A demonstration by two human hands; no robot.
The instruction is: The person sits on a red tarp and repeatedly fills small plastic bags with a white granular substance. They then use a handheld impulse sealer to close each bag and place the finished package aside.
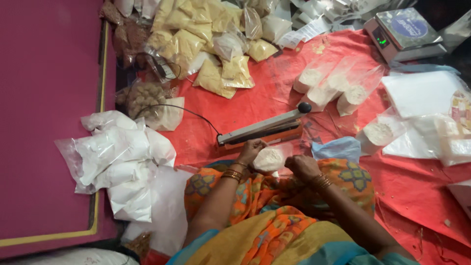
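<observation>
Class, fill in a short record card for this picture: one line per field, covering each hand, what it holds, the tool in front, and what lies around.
Left hand: grips one side of a small clear bag of white powder
Right hand: pinches the bag's other side
Tool in front: orange heat sealer, arm raised
Surface: red sheet
Left of the person: pile of white powder bags
Far side: yellow powder bags
Top right: weighing scale

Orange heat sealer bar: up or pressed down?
Up. The orange heat sealer arm angles above its base, gap visible; neither hand presses it.
</observation>
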